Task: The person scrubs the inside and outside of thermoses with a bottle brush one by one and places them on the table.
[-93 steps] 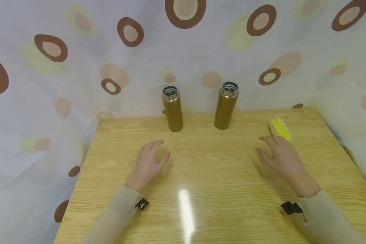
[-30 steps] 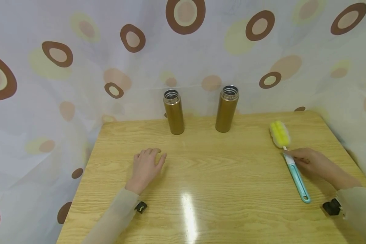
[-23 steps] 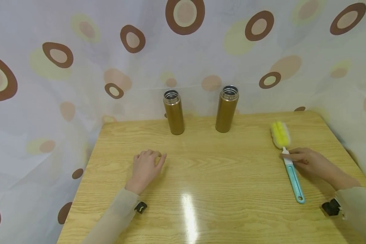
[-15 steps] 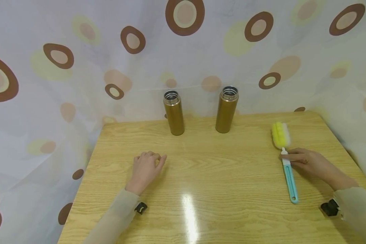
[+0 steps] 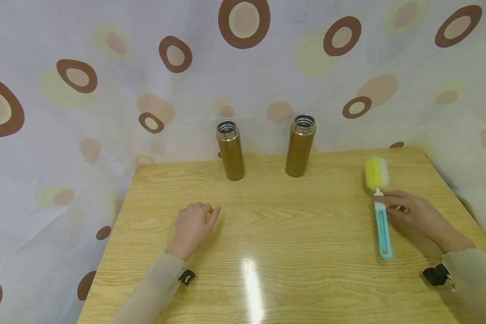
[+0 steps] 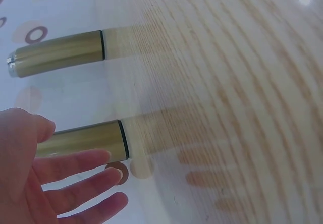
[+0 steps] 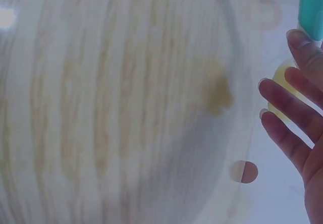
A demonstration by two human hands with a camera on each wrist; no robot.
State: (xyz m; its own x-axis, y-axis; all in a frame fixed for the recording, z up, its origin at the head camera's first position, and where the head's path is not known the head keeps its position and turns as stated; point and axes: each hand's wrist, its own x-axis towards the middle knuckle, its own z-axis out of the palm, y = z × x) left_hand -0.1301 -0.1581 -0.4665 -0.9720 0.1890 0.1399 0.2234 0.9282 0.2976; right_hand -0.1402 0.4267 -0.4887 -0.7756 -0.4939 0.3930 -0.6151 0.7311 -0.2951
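A bottle brush with a yellow and white sponge head (image 5: 376, 173) and a turquoise handle (image 5: 383, 231) is at the right side of the table. My right hand (image 5: 417, 216) pinches its white neck between thumb and fingers, sponge pointing away from me. In the right wrist view part of the turquoise handle (image 7: 312, 9) shows above the thumb; the other fingers are spread. My left hand (image 5: 192, 227) hovers low over the table on the left, fingers loosely bent and holding nothing. It is nearest to the left gold bottle (image 5: 231, 155), upright and lidless.
A second lidless gold bottle (image 5: 300, 148) stands upright at the back, right of the first. Both are near the rear edge of the wooden table (image 5: 291, 252). A patterned curtain (image 5: 117, 90) hangs behind and along both sides.
My right hand moved right and took hold of the brush, whose handle end has since swung left and whose whole length has lifted slightly. My left hand stayed nearly in place, fingers bending more.
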